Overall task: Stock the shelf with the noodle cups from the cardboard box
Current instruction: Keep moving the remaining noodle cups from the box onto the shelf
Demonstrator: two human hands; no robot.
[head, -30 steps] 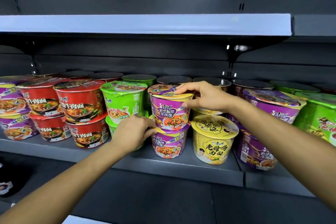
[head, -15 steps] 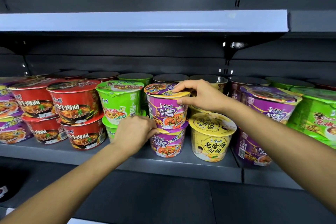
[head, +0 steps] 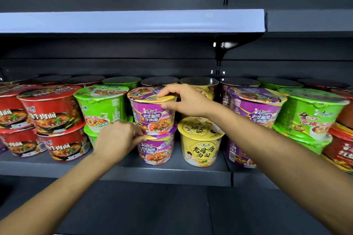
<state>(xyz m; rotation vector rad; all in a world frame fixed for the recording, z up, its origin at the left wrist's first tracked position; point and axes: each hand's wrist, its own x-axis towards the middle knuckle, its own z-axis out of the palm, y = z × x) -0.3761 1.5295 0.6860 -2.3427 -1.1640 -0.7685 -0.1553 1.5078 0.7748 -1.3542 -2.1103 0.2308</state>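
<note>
A purple noodle cup (head: 152, 112) stands on top of a second purple cup (head: 155, 149) at the middle of the dark shelf (head: 172, 174). My right hand (head: 188, 101) grips the upper cup at its right rim, fingers over the lid and thumb on the side. My left hand (head: 119, 139) holds the seam between the two cups from the left, fingers curled at the lower cup's lid. A single yellow cup (head: 200, 140) stands just to the right. The cardboard box is out of view.
Stacked red cups (head: 51, 112) and green cups (head: 103, 107) fill the shelf's left side. Purple cups (head: 256, 108), green cups (head: 309, 112) and red cups sit to the right. More cups stand behind. An upper shelf edge (head: 131, 21) hangs overhead.
Both hands keep their hold on the purple stack. The stack and the whole shelf have drifted slightly left and up in view as my head moved.
</note>
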